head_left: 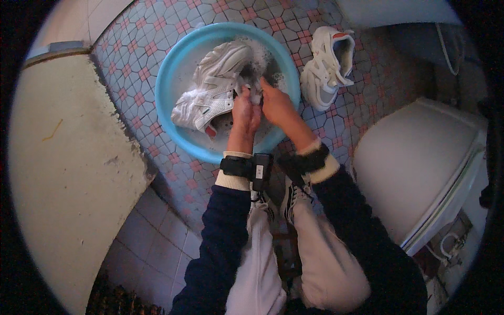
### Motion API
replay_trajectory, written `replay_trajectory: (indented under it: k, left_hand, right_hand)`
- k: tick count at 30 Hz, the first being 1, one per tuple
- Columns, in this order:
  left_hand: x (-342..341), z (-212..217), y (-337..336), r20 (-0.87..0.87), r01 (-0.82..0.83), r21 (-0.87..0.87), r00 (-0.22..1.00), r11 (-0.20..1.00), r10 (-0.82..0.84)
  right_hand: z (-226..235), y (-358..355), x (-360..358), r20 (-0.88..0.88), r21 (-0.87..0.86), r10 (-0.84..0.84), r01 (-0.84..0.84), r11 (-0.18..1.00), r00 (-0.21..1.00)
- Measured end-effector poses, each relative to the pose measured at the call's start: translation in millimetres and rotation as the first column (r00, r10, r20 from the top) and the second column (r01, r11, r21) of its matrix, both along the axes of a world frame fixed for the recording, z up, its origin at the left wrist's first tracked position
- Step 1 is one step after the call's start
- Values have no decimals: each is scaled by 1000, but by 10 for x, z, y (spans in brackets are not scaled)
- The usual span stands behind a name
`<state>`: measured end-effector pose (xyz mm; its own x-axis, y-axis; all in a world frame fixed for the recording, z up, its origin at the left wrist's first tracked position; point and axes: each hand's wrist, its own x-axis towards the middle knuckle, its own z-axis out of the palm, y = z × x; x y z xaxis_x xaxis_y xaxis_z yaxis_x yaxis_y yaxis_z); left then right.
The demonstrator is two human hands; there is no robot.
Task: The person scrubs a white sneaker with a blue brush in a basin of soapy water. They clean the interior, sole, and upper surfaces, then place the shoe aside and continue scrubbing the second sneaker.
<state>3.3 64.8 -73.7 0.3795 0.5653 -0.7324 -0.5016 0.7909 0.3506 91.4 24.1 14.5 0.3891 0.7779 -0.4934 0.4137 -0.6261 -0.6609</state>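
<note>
A wet white sneaker (pixel 214 86) lies on its side in a light-blue basin (pixel 164 113) of cloudy, foamy water. At the sneaker's right edge, by its opening, my left hand (pixel 245 114) is closed on it. My right hand (pixel 279 107) is beside it, fingers closed around something small and whitish (pixel 255 96) between the two hands; its kind is too unclear to name. Suds wet both hands, and some of my fingertips are hidden.
A second white sneaker (pixel 326 68) rests on the patterned tile floor (pixel 137 79), right of the basin. A pale concrete ledge (pixel 68 157) runs along the left. A large whitish rounded fixture (pixel 415 163) stands at right. My shod feet are just below the basin.
</note>
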Motion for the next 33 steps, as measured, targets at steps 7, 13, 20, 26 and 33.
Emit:
replay_trajectory:
  k: [7, 13, 20, 26, 33]
  left_hand:
    - [-86, -82, -7, -31, 88, -32, 996, 996, -89]
    - [-18, -35, 11, -18, 13, -20, 1000, 1000, -13]
    - [-61, -12, 11, 7, 67, -11, 998, 998, -66]
    - [-20, 67, 35, -46, 35, -44, 998, 998, -37]
    - [-37, 82, 11, -131, 82, -28, 988, 996, -85]
  right_hand:
    - [19, -336, -199, -70, -8, 37, -38, 999, 997]
    - [-176, 44, 53, 29, -30, 42, -41, 999, 999]
    - [87, -458, -181, -58, 36, 45, -43, 998, 997]
    - [-137, 97, 20, 14, -52, 64, -64, 997, 998]
    - [94, -379, -159, -132, -109, 74, -89, 990, 988]
